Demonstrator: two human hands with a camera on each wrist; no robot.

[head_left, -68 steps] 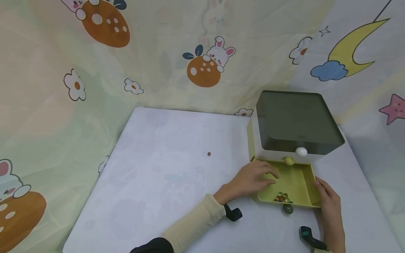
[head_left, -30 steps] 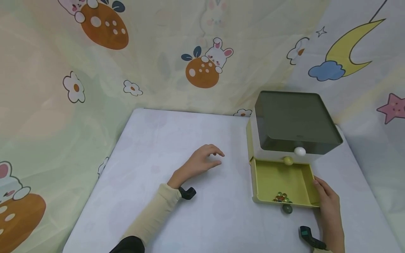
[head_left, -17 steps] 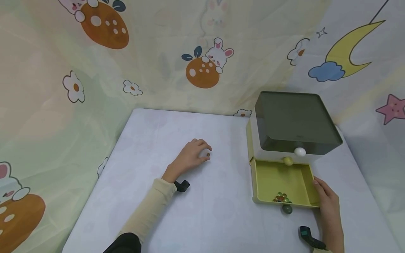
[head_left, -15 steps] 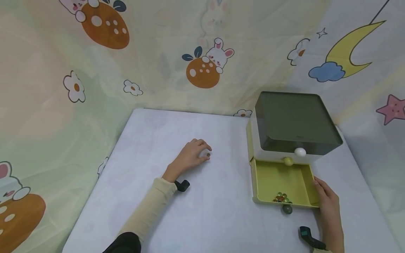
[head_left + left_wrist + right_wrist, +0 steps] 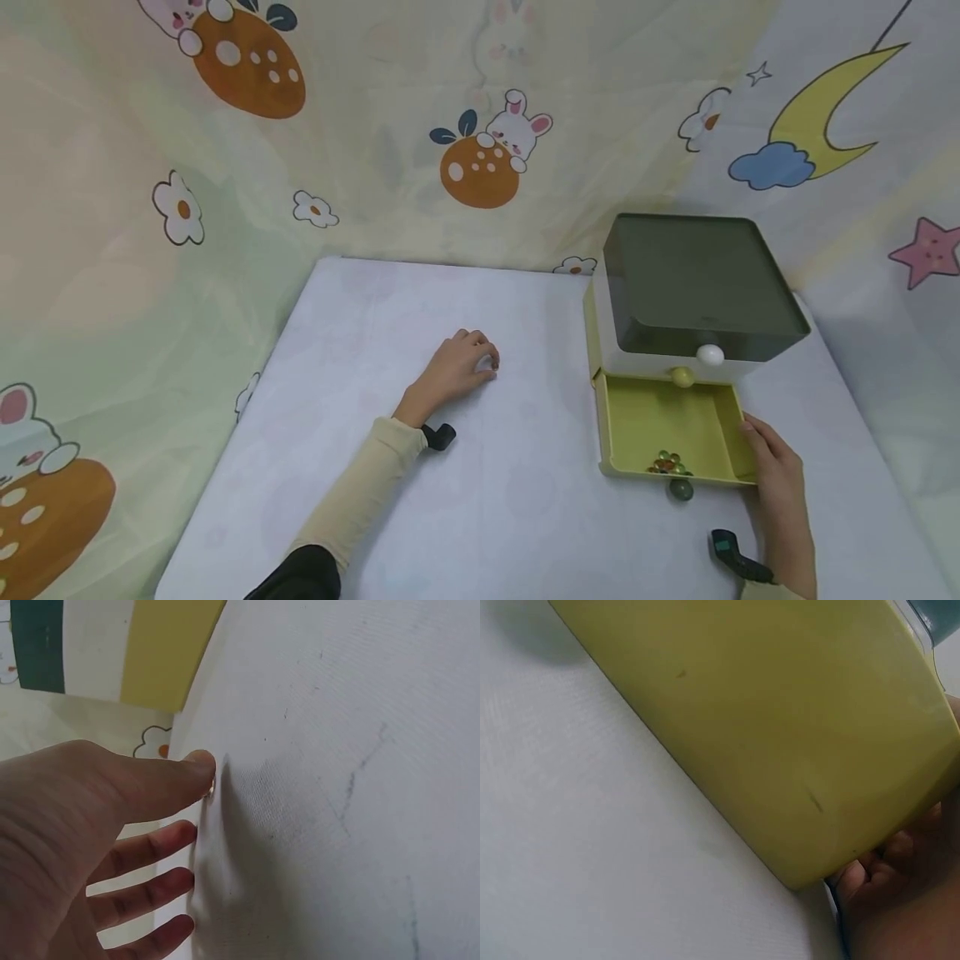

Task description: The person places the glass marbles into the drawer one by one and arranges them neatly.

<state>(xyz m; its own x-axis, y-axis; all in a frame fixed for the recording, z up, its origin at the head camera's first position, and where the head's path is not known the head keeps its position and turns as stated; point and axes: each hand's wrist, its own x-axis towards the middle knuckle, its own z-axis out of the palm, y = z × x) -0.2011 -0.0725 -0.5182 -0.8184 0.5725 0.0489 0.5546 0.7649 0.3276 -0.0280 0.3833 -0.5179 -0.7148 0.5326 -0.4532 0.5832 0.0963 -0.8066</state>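
Observation:
My left hand (image 5: 453, 367) is low over the white table, thumb and forefinger brought together at a small glass marble (image 5: 209, 792). In the left wrist view only a shiny bit of it shows beside the thumb tip, with the other fingers spread below. From the right, my right hand (image 5: 780, 475) holds the side wall of the yellow-green drawer (image 5: 660, 417), thumb at its rim. That drawer is pulled out, and several marbles (image 5: 667, 463) lie together against its front wall. The drawer's outside (image 5: 765, 735) fills much of the right wrist view, with curled fingers partly hidden behind it.
The drawer belongs to a small cabinet (image 5: 705, 283) with a dark green top, at the table's back right. A white knob (image 5: 710, 355), a yellow-green knob (image 5: 682, 377) and a dark green knob (image 5: 681, 489) stick out in front. A printed cloth (image 5: 375, 167) hangs behind.
My left hand has moved left from over the drawer to the lone marble on the table, and its fingertips have closed around it. My right hand has stayed at the drawer.

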